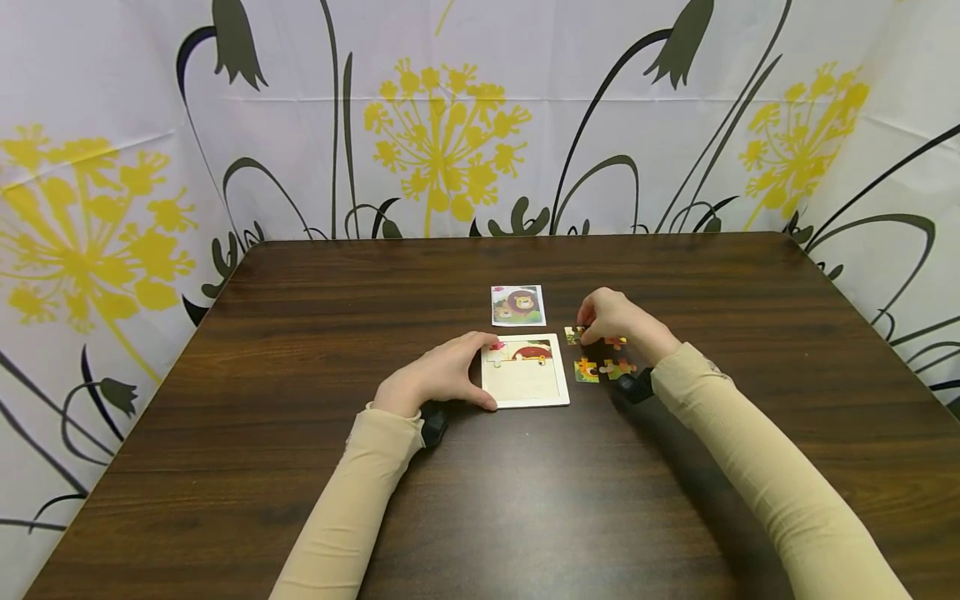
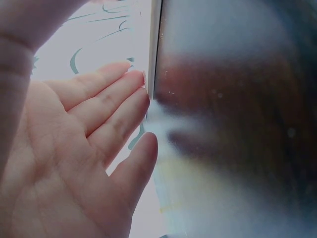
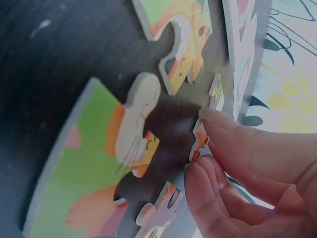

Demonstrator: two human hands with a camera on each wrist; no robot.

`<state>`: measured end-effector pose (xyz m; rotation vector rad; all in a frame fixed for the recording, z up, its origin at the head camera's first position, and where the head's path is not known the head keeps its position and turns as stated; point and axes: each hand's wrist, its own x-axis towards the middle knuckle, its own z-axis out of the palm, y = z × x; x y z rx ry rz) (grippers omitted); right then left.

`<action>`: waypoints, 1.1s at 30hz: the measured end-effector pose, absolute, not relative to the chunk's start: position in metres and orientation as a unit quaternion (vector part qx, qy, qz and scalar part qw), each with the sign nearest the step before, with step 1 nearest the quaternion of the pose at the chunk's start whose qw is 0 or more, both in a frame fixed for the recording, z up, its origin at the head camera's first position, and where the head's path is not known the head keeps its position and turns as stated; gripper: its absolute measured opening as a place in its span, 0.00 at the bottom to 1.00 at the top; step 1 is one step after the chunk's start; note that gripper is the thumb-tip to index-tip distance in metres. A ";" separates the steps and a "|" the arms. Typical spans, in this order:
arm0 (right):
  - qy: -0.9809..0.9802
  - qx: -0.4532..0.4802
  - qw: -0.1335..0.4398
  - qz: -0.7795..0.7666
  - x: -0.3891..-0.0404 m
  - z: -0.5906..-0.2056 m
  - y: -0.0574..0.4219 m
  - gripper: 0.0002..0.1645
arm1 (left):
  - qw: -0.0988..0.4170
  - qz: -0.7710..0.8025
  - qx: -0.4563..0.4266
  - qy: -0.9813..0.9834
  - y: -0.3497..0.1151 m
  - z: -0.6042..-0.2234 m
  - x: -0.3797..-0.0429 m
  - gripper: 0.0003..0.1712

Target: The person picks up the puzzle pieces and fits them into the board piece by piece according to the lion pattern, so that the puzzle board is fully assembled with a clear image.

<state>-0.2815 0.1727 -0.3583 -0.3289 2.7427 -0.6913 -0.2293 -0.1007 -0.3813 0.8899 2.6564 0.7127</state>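
In the head view, two cream sleeves are reaching up from the bottom edge over the dark wooden desk (image 1: 300, 350), and both are cut off by the frame before the elbows. The left hand (image 1: 438, 377) is resting with relaxed fingers against the left edge of the white puzzle tray (image 1: 525, 385), gripping nothing; a few pieces are already sitting in the tray's upper part, partly hidden behind the fingertips. The right hand (image 1: 611, 318) is curling over a loose puzzle piece (image 1: 574, 335) just right of the tray, its fingers covering most of the piece, so the picture on it is too small to read. More loose pieces (image 1: 603, 368) are lying on the desk just below that hand, and a small lion picture card (image 1: 517, 305) is lying beyond the tray, apart from both hands. In the left wrist view, the left hand (image 2: 74, 148) is filling the lower left, palm towards the camera and fingers (image 2: 114, 94) lying straight and close together beside a pale edge; the desk surface to the right is badly blurred, and the tray itself cannot be made out with certainty. In the right wrist view, nearest the lens a large green and orange loose piece (image 3: 89, 163) is lying flat on the desk, cut off at the bottom; the right hand (image 3: 237, 178) is pinching the small puzzle piece (image 3: 199, 141) edge-on between thumb and fingertips (image 3: 203, 193), a grip the head view is not showing clearly.
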 end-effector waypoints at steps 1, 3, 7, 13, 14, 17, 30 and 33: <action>0.953 -0.114 0.145 -0.240 -0.281 -0.358 0.173 0.12 | 0.125 0.244 0.306 0.912 -0.101 -0.381 -0.229 0.52; 0.953 -0.111 0.145 -0.240 -0.281 -0.358 0.172 0.12 | 0.124 0.245 0.306 0.911 -0.101 -0.382 -0.229 0.52; 0.953 -0.111 0.149 -0.238 -0.280 -0.358 0.171 0.11 | 0.126 0.246 0.309 0.910 -0.100 -0.382 -0.229 0.52; 0.955 -0.112 0.148 -0.231 -0.280 -0.359 0.170 0.12 | 0.131 0.248 0.306 0.910 -0.100 -0.382 -0.229 0.52; 0.956 -0.113 0.144 -0.230 -0.280 -0.360 0.170 0.12 | 0.130 0.247 0.307 0.910 -0.100 -0.382 -0.229 0.52; 0.956 -0.110 0.141 -0.232 -0.279 -0.359 0.169 0.13 | 0.128 0.248 0.308 0.910 -0.101 -0.383 -0.229 0.52; 0.947 -0.128 0.133 -0.263 -0.276 -0.363 0.171 0.15 | 0.136 0.250 0.299 0.911 -0.101 -0.384 -0.229 0.52; 0.943 -0.127 0.135 -0.276 -0.276 -0.364 0.171 0.13 | 0.136 0.250 0.299 0.911 -0.101 -0.384 -0.229 0.52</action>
